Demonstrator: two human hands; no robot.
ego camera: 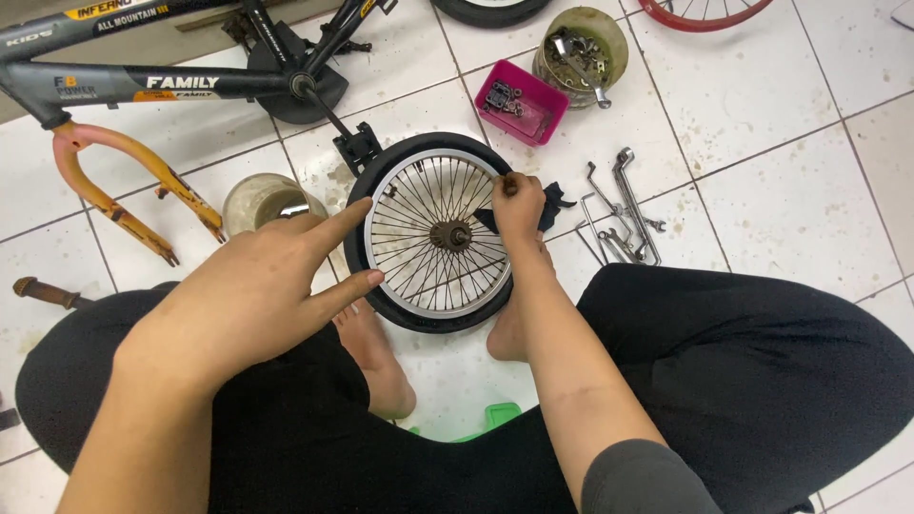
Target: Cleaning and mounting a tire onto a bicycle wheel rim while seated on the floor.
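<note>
on the tiled floor, head view: a person sits with knees spread, a small bicycle wheel (433, 243) lying flat between the bare feet.
wheel: black tyre, silver rim, thin spokes, hub at the middle; its near edge lies just beside both feet, its far edge just beside a black pedal (359, 146).
left hand (249, 295): raised nearer the camera, fingers loosely spread, index and middle fingers pointing at the wheel's left edge; it grips nothing, and whether the fingertips touch the tyre i cannot tell.
right hand (519, 205): on the wheel's upper right rim, fingers pinched around a small dark piece at the rim; a dark rag (552, 205) shows just behind it, and whether the hand holds the rag too i cannot tell.
left of the wheel: a round beige tub (257, 198) just beside the tyre, an orange fork (129, 181) beyond it, a rusty handle (43, 292) near the left knee.
above the wheel: a grey bike frame (143, 81) with its chainring; a pink tray (522, 101) of small parts and a round green tub (581, 52) of tools stand touching each other.
right of the wheel: a cluster of wrenches (624, 214) near the right hand; past them bare tile runs to the right edge, the widest free floor.
top edge: a red rim (705, 13) and a black tyre (490, 9), both cut off.
near edge: a green stool (495, 417) peeks between the legs.
</note>
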